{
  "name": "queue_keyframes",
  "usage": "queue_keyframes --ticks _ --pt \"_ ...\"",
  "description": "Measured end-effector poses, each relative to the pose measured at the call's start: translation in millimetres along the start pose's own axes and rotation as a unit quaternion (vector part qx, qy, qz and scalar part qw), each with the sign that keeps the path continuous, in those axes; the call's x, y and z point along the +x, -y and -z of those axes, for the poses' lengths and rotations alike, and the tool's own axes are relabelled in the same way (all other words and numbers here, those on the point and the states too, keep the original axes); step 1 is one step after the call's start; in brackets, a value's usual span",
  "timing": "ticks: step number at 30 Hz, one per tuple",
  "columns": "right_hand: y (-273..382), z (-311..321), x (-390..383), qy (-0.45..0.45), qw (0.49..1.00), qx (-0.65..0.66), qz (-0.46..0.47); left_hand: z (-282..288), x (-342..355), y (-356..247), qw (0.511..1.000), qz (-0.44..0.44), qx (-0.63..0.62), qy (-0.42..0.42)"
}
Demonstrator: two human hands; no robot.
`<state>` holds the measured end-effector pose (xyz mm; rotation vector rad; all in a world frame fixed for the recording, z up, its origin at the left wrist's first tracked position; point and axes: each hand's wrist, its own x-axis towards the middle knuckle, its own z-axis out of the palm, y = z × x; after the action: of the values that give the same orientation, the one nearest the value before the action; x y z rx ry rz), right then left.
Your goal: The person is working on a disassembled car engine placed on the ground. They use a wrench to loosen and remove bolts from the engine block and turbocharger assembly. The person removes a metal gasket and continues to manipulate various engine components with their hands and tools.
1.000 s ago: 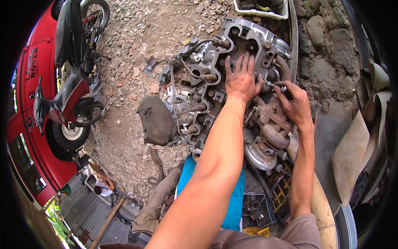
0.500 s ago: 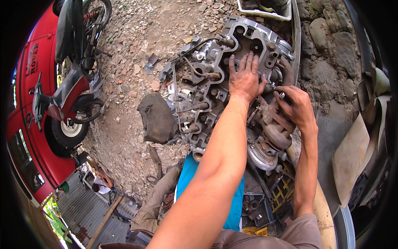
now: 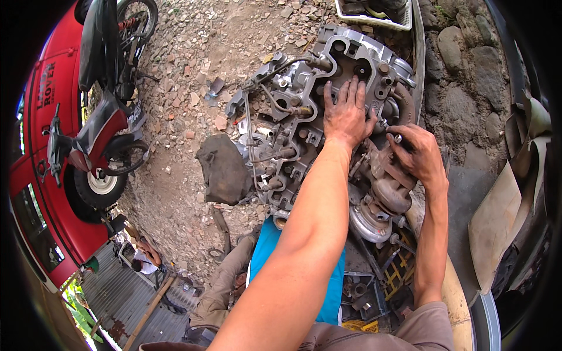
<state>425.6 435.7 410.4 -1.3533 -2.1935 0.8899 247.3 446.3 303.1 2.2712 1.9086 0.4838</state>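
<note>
A greasy metal engine cylinder head [image 3: 316,79] with pipes and bolts lies in front of me. My left hand [image 3: 347,114] rests on it, fingers laid flat and apart, thumb beside a bolt fitting at the right. My right hand [image 3: 418,152] is curled round a silver metal tool [image 3: 398,138], likely a wrench, at that fitting; much of the tool is hidden by my fingers. Just below is a rusty turbocharger [image 3: 386,193] with a round silver housing. A dark cloth-like lump [image 3: 219,169] lies left of the engine.
A white plastic crate [image 3: 374,17] sits above the engine, a stone wall [image 3: 462,88] at the right. A red vehicle [image 3: 52,222] and motorbike [image 3: 102,134] stand left. Another person [image 3: 143,257] is lower left. Bent sheet metal [image 3: 492,222] leans at the right.
Both hands have shifted slightly to the right since a second ago, the right hand also a little lower. My left hand still lies on the engine, my right still on the tool.
</note>
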Motion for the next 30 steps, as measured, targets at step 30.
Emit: queue_keyframes --ticks 30 --pt "-101.4 -12.2 41.7 -0.081 0.851 0.246 -0.456 3.9 2.7 -3.6 1.0 -0.004 0.003 0.02"
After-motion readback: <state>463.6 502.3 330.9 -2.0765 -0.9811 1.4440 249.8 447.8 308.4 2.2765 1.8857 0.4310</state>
